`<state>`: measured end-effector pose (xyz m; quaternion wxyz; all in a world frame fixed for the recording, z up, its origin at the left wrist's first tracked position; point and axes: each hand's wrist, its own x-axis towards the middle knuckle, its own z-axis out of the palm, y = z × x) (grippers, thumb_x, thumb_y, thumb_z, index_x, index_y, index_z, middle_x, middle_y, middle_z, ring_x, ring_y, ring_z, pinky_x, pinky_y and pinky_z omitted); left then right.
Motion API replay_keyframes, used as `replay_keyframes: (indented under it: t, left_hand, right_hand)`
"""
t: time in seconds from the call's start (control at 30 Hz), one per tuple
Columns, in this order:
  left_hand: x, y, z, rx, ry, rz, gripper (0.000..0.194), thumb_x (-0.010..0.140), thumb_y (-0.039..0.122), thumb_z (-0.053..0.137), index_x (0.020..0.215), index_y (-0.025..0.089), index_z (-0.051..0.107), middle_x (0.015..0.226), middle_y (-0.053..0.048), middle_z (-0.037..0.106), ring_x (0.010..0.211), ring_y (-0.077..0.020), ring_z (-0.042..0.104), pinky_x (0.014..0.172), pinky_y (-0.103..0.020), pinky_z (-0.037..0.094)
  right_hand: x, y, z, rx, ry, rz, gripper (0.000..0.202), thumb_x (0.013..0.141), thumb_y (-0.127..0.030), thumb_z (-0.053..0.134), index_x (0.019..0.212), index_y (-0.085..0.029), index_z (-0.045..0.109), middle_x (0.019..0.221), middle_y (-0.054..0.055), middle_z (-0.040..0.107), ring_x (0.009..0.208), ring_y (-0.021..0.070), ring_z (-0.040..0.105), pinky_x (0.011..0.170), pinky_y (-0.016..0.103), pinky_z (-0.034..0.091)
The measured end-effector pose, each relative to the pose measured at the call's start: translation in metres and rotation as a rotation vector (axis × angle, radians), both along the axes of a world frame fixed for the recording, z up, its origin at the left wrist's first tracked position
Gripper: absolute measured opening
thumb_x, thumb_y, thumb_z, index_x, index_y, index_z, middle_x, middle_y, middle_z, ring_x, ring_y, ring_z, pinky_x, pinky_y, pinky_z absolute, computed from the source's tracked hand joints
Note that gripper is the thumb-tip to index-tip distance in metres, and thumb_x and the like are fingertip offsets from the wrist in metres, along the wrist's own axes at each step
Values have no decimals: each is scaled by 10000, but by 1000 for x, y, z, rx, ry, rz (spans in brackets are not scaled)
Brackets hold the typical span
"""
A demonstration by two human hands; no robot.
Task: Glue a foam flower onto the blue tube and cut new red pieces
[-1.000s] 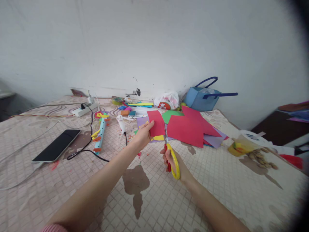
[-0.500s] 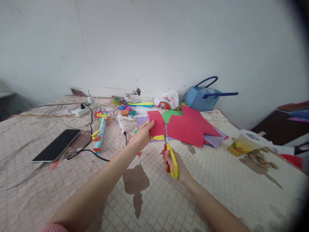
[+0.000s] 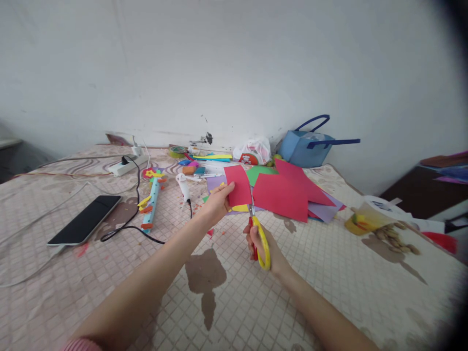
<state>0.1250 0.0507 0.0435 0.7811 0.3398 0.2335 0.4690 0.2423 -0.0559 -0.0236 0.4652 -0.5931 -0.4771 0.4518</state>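
Note:
A small red paper piece (image 3: 238, 185) is pinched at its left edge between the thumb and fingers of my left hand (image 3: 218, 204). My right hand (image 3: 263, 247) grips the red and yellow handles of a pair of scissors (image 3: 263, 253). The scissor blades point up and away, at the right edge of the red piece. Larger red sheets (image 3: 283, 195) lie just to the right, over purple (image 3: 323, 211) and green paper (image 3: 260, 171).
A white glue gun (image 3: 184, 187) and a decorated light-blue strip (image 3: 153, 202) lie left of centre. Farther left are a phone (image 3: 86, 220) and a power strip (image 3: 127, 165). A blue bag (image 3: 305, 148) stands at the back; a plastic tub (image 3: 365, 217) is at right.
The red piece in my left hand has shifted and tilted slightly. The scissors and my right hand have hardly moved.

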Motion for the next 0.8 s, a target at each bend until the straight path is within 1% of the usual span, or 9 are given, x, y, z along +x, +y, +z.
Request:
replay_keyframes:
  t: [0.07, 0.13, 0.3, 0.37, 0.53, 0.8]
  left_hand:
    - [0, -1, 0, 8, 16, -22, 135, 818, 174, 551, 838, 76, 641, 813, -158, 710, 828, -247, 682, 761, -343, 549]
    - [0, -1, 1, 8, 24, -17, 138, 819, 172, 549, 837, 74, 644, 801, -157, 710, 809, -245, 684, 746, -338, 552]
    - [0, 0, 0, -11, 39, 24, 124, 818, 141, 542, 754, 93, 637, 758, -130, 712, 754, -216, 688, 696, -295, 558]
    - [1, 1, -2, -16, 47, 12, 117, 815, 141, 549, 757, 94, 639, 746, -125, 711, 753, -215, 687, 717, -307, 558]
    - [2, 1, -5, -1, 29, -18, 123, 821, 132, 538, 837, 87, 651, 738, -109, 713, 762, -204, 685, 785, -326, 546]
    - [3, 1, -6, 0, -1, -21, 137, 827, 116, 532, 846, 78, 662, 745, -98, 717, 720, -177, 683, 802, -307, 535]
  right_hand:
    - [1, 0, 0, -8, 6, -6, 527, 727, -744, 392, 784, -220, 394, 530, -78, 341, 399, 72, 357, 371, 208, 398]
    - [1, 0, 0, -6, 25, 3, 522, 729, -738, 401, 791, -220, 397, 529, -82, 329, 401, 70, 346, 378, 204, 396]
    - [3, 1, -3, -4, 48, 18, 526, 732, -739, 396, 818, -220, 417, 530, -82, 340, 396, 69, 346, 387, 205, 396]
    - [4, 2, -4, -9, 48, 8, 539, 733, -748, 375, 824, -219, 424, 533, -81, 347, 395, 68, 348, 387, 204, 396]
    - [6, 3, -6, 10, 40, 1, 550, 737, -757, 346, 798, -215, 417, 536, -78, 355, 390, 66, 363, 378, 199, 390]
    - [8, 5, -6, 26, 44, 1, 547, 742, -748, 350, 829, -215, 436, 518, -80, 363, 374, 73, 362, 374, 211, 392]
